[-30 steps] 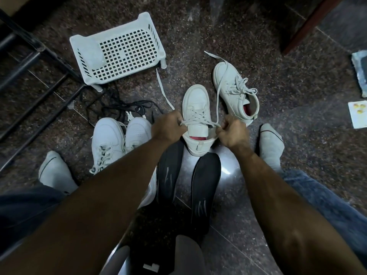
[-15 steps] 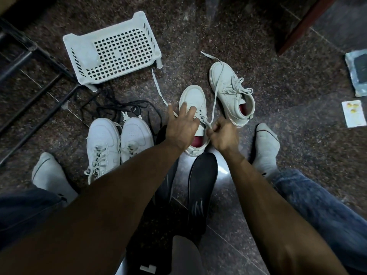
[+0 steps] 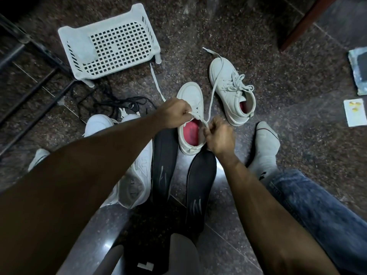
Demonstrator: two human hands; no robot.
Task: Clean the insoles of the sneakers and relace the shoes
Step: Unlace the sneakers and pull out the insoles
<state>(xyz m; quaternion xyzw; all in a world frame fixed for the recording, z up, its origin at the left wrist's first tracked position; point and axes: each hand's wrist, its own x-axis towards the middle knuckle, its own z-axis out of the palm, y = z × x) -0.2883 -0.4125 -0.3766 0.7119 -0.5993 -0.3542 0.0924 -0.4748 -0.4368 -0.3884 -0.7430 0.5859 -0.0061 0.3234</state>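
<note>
On the far left of the floor [image 3: 248, 26] a white basket [image 3: 111, 44] lies on its side, well apart from the work. Near it is a heap of black laces [image 3: 119, 104]. A pair of white shoes [image 3: 137, 175] lies closer in, partly hidden under the left arm.

The left hand [image 3: 174, 114] is curled and pinches the white lace [image 3: 213, 92] just over the left edge of the middle shoe [image 3: 190, 120]. This shoe stands on the floor right in front of the person. Its toe points away and its heel is close, so it runs long from near to far. You can see its red inside.

Two black insoles [image 3: 200, 187] lie flat on the floor, just behind the heel, and point the same way.

The right hand [image 3: 219, 136] is curled too and pinches the same lace at the right edge of the shoe. So the shoe opening sits between the two hands, and both are equally close. The lace loops up from the right hand toward the other grey shoe [image 3: 232, 90], which lies further right and looks laced already.

I think the next step is to pull the lace ends across the opening, and the long loose loop could snag.
</note>
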